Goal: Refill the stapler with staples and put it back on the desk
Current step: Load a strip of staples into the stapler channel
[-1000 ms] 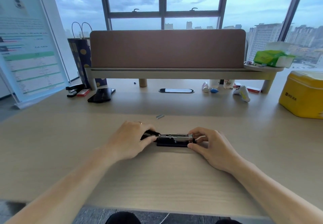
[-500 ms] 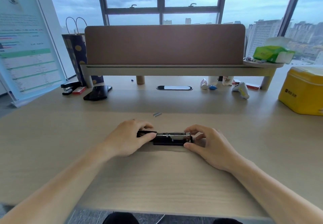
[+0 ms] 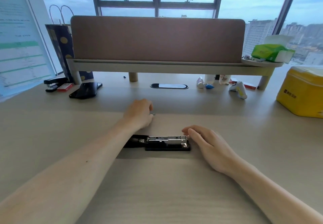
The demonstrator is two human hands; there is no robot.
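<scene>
Left hand [image 3: 139, 113] has left the stapler [image 3: 162, 142], which it was pinching half a second ago, and now lies farther out on the table [image 3: 157, 188], fingers curled over the small strip of staples [image 3: 153, 114]; whether it actually grips the strip cannot be told, as only one end peeks out by the fingertips. Right hand [image 3: 208, 145] has also loosened: earlier its fingers were wrapped on the stapler's right end, now it rests open and relaxed on the table just right of that end, holding nothing. Between the two hands, nearer the right one, the stapler lies opened out flat, its black lid folded back to the left and its metal channel facing up. Beyond the left hand, to its far left, sit one more black stapler [image 3: 54, 83], one red box [image 3: 65, 87] and one dark phone [image 3: 85, 90]. Far right of the right hand stands one yellow tin [image 3: 302, 92] with a small dark label too blurred to read. On the shelf [image 3: 157, 64] above it lies one green tissue pack [image 3: 271, 52]. At far left, the poster's [image 3: 19, 49] print is not legible.
</scene>
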